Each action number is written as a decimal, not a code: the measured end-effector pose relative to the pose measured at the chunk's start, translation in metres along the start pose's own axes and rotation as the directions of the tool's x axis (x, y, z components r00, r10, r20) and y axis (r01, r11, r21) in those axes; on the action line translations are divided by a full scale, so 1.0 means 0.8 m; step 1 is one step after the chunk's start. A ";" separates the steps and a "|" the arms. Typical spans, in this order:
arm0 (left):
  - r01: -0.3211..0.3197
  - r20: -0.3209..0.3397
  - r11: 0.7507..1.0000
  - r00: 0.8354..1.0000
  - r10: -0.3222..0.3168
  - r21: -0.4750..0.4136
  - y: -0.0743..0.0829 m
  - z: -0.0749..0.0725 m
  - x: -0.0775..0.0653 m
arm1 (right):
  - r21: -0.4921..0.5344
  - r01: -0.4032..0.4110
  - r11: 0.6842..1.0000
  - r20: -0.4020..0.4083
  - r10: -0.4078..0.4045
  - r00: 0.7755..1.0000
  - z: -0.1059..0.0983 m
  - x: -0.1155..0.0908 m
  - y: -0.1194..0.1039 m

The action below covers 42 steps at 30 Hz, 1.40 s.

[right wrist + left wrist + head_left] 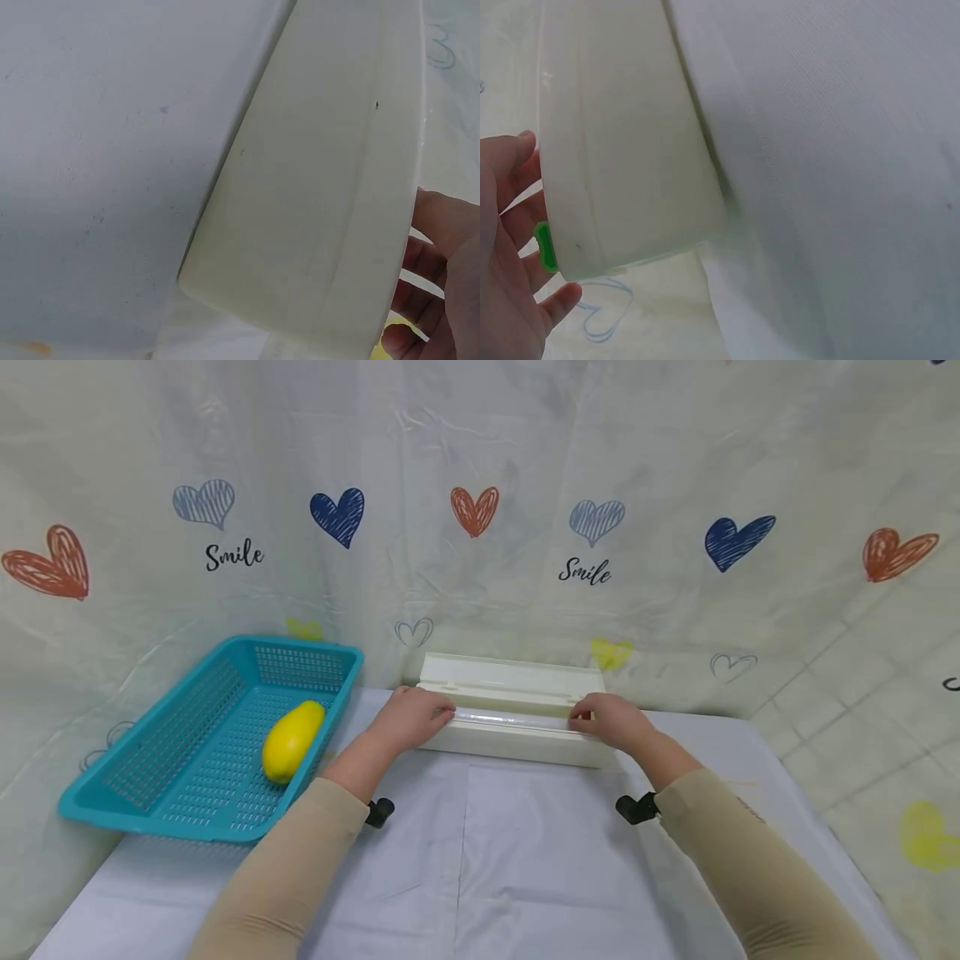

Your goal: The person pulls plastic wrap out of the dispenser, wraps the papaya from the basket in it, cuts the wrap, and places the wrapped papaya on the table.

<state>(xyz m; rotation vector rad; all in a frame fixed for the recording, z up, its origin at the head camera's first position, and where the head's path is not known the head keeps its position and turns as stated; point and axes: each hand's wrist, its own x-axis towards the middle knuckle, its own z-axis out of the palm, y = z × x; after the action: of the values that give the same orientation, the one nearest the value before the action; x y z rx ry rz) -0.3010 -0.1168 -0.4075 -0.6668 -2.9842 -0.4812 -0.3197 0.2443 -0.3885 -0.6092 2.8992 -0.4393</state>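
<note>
A cream film-dispenser box [517, 745] lies with its lid open at the back of the table, and a clear roll [510, 717] shows inside. My left hand [411, 718] rests on its left end, fingers reaching over the roll. My right hand [609, 720] rests the same way on the right end. The left wrist view has the box [630, 150] close up, with my loosely spread left hand [502, 262] behind its top edge beside a small green piece [546, 247]. The right wrist view shows the box [322, 187] and my right hand [442, 285] beyond it.
A teal plastic basket [150, 806] stands at the left, tilted against the curtain, with a yellow fruit [292, 741] in it. The table [480, 860] is covered in white cloth. A heart-print curtain [480, 527] closes off the back and both sides.
</note>
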 end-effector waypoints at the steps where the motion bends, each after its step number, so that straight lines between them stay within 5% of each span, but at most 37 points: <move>1: 0.003 0.001 1.000 1.000 -0.003 -0.001 0.000 0.000 0.000 | 0.011 0.002 1.000 -0.009 -0.002 1.000 0.001 0.000 0.000; 21: 0.033 0.007 0.999 0.999 -0.033 0.015 0.002 0.000 0.014 | 0.177 -0.028 0.984 -0.150 0.055 0.987 -0.004 -0.007 0.003; 34: 0.083 -0.055 0.997 0.995 -0.083 -0.002 0.000 0.000 0.013 | 0.198 -0.023 0.980 -0.208 0.065 0.976 -0.005 -0.013 0.002; 42: 0.045 -0.102 0.998 0.994 -0.041 0.040 -0.001 -0.004 0.015 | 0.224 -0.004 0.975 -0.244 0.060 0.968 0.000 -0.021 0.007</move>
<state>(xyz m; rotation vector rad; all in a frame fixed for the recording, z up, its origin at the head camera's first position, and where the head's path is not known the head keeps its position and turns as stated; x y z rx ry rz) -0.3123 -0.1138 -0.4034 -0.5580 -2.9098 -0.4388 -0.3062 0.2560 -0.3885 -0.5033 3.0236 -0.8813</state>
